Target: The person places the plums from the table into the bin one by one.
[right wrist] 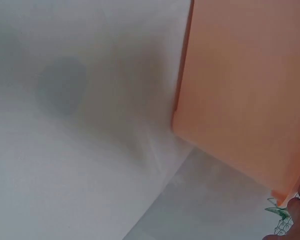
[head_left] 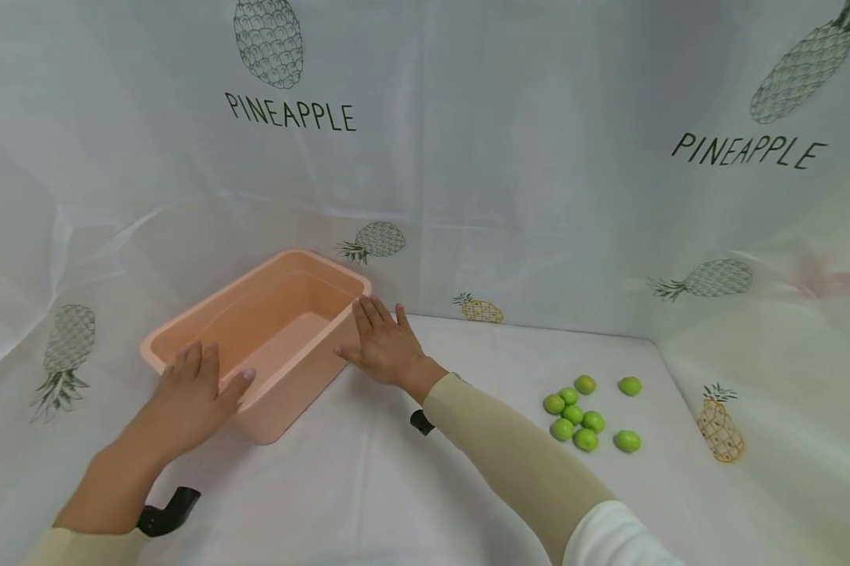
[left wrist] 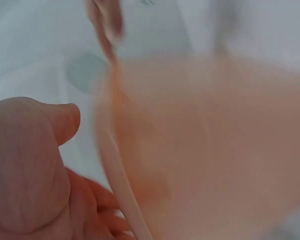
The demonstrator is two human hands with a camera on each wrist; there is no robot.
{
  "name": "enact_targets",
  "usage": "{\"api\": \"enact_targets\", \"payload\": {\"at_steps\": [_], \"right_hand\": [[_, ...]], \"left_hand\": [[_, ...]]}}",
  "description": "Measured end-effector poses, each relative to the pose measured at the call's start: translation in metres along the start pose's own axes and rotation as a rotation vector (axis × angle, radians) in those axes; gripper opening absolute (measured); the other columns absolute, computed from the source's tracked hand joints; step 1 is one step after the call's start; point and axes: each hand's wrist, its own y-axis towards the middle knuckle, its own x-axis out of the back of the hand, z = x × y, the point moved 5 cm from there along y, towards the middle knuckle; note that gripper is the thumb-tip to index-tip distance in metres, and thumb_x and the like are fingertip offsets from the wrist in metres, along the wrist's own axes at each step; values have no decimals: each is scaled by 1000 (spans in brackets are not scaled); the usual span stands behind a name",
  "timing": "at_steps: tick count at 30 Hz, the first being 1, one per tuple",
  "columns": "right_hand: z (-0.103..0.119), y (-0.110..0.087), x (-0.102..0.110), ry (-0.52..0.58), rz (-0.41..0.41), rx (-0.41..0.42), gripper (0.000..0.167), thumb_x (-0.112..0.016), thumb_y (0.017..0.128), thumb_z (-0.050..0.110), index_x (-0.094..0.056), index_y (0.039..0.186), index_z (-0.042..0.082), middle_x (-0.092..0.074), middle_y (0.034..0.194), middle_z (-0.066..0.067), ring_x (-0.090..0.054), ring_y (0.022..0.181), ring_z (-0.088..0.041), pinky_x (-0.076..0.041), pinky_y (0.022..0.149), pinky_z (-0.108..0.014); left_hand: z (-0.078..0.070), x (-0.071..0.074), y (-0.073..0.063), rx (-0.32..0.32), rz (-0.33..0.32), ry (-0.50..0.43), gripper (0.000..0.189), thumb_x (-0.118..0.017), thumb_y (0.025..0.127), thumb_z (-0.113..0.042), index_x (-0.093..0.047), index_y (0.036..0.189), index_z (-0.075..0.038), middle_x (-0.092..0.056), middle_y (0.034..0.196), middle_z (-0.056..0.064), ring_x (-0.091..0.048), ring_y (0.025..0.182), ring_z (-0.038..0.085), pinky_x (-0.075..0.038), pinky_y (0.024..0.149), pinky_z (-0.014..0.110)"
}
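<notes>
A peach-coloured plastic tub (head_left: 304, 385) stands at an angle on the white cloth, toward the left. My left hand (head_left: 191, 405) is at its near-left end, fingers stretched out by the rim; in the left wrist view the thumb (left wrist: 67, 122) stands apart from the blurred tub (left wrist: 215, 150). At the far right corner, my right hand (head_left: 385, 346) lies against the rim with straight fingers. The right wrist view catches only some fingertips (right wrist: 297, 210) beside the tub's edge (right wrist: 240, 100). Neither hand curls round the tub in the head view.
Several green limes (head_left: 586, 439) lie loose on the right side of the white cloth (head_left: 396, 487), beyond my right forearm. A pineapple-printed sheet (head_left: 524, 173) hangs behind and along the sides, close to the tub's back. Black wrist-worn pieces (head_left: 170, 511) stick out by the wrists.
</notes>
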Motion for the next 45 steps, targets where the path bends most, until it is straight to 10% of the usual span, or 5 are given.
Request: {"api": "enact_targets", "payload": {"at_steps": [9,15,39,45], "right_hand": [[23,-4,-3,-59,16,34,92,-23,106,74,-6,171,11,-3,179,-6,-6,166,-23,-15,132,-56],[33,-4,-4,-55,22,45,93,-21,105,75,-6,171,11,-3,179,-6,-7,166,-23,-17,132,-55],[-32,-35,19,284,-36,-131,81,-30,111,60,-17,169,4,-14,177,-13,-12,165,-28,-17,131,-59],[-35,-33,19,276,-18,-153,78,-26,109,52,-18,168,2,-14,177,-14,-13,165,-29,-16,131,-59]], "left_hand": [[99,31,61,-70,129,90,87,-27,115,-49,-11,154,27,-9,157,54,-6,149,70,-13,115,83],[125,35,70,-63,149,0,83,-27,116,-46,-3,159,20,-5,161,49,-5,150,68,-16,114,83],[10,-13,30,-166,118,71,92,-33,113,-57,-7,161,18,-7,166,44,-8,154,62,-29,112,80],[4,-10,50,-218,154,26,82,-29,116,-48,-11,159,20,-8,165,45,-4,155,62,-22,115,80]]}}
